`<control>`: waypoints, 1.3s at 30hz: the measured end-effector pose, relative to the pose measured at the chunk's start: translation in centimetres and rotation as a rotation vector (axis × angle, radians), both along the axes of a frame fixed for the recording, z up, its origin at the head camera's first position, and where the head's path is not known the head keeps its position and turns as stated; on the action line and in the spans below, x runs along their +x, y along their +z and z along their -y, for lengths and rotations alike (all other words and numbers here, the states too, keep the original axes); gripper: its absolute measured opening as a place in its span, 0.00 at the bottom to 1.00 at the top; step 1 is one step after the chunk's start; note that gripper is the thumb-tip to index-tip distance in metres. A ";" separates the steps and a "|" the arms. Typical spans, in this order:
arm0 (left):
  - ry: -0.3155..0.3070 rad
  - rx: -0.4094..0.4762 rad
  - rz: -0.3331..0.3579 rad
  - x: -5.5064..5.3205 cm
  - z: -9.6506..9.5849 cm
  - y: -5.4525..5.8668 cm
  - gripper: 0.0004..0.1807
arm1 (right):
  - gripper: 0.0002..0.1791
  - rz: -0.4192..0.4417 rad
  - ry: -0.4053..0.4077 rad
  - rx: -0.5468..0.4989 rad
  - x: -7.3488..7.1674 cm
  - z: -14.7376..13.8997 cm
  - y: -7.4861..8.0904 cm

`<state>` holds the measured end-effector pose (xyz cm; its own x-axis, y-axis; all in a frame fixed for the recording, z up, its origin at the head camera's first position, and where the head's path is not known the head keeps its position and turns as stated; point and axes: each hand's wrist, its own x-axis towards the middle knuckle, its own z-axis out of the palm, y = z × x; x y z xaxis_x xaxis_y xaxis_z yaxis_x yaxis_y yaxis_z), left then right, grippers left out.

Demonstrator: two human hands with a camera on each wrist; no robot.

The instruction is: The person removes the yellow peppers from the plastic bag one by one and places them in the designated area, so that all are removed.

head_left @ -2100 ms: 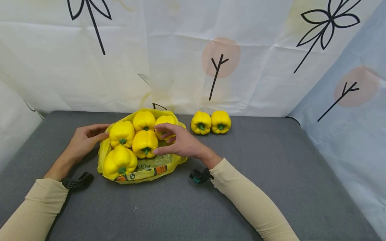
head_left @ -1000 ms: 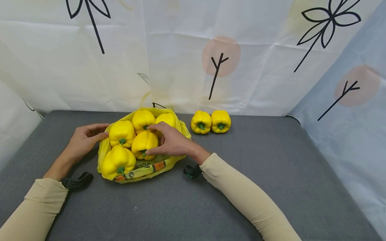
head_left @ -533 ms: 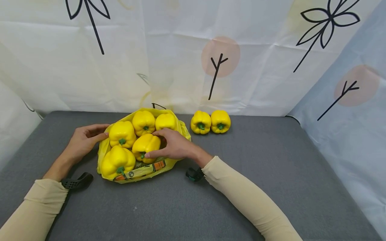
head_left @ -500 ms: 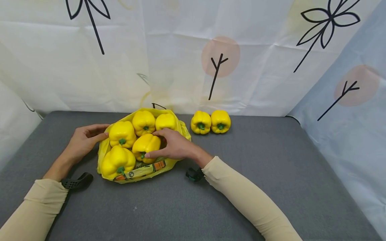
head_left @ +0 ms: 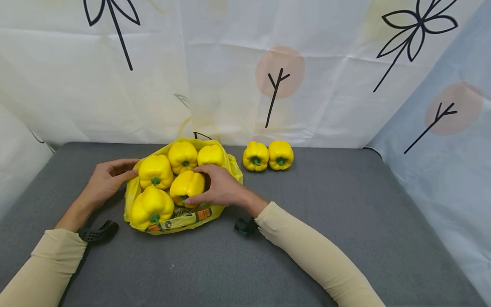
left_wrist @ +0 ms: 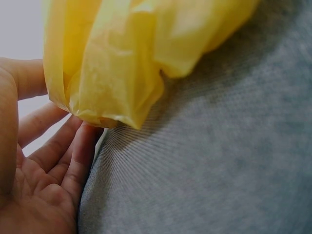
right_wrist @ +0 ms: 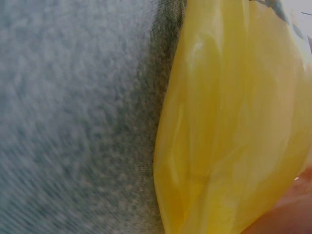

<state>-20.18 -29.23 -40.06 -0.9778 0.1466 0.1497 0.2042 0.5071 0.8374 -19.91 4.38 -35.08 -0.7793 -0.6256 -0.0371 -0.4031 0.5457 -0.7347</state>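
Screened tabletop booth, room type indeterminate: white plant-printed sheeting (head_left: 226, 72) spans the upper frame, bluish printed sheeting (head_left: 452, 170) the right; a grey fabric-covered surface (head_left: 383, 221) lies below.

Peppers (head_left: 155, 167) and bag (head_left: 184, 221) are yellow, stems (head_left: 155, 181) green

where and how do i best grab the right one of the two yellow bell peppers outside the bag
Probably round the body of that yellow bell pepper, coming from above and the right: its right side is free, while the neighbouring bell pepper sits close on its left. The green stem faces the front and is short, so it seems a poor handle.
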 end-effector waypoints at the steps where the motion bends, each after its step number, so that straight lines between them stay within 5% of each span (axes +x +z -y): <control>1: 0.000 0.001 0.002 0.0 0.0 0.0 0.26 | 0.47 -0.003 -0.005 -0.008 0.0 -0.1 -0.1; 8: 0.002 0.001 0.008 0.0 0.0 0.0 0.27 | 0.45 -0.011 -0.003 -0.109 0.2 -0.7 -0.3; 17: 0.009 -0.006 0.014 0.0 0.0 -0.1 0.27 | 0.41 0.114 0.061 -0.290 0.4 -1.8 0.2; 39: -0.005 0.022 -0.011 0.1 0.0 -0.1 0.26 | 0.40 0.168 0.031 -0.412 1.5 -6.1 2.4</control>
